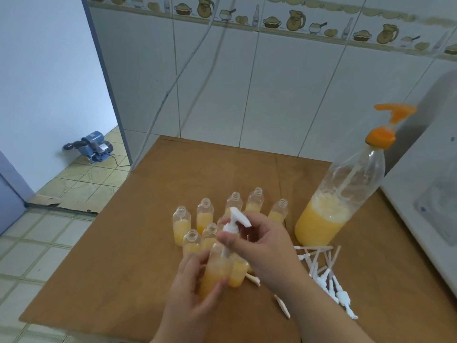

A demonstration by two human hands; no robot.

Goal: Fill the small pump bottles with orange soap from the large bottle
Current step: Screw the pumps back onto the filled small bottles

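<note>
The left hand [195, 285] grips a small bottle [214, 271] partly filled with orange soap, holding it tilted just above the near middle of the brown tabletop [128, 256]. The right hand [262, 246] pinches a white pump head [233, 225] at the bottle's mouth, its tube reaching down into the neck; whether the cap is screwed on cannot be told. Just beyond the hands stands a cluster of open small bottles [205, 216], each holding some orange soap, with no pumps on them. To the right, the large bottle [341, 194] stands upright, orange pump [385, 125] on top, soap filling its lower part. Near it on the right, a loose pile of white pump heads [326, 273] lies on the tabletop. A white appliance [430, 194] sits at the far right edge, and a blue water pump [95, 147] rests on the floor at the far left.
</note>
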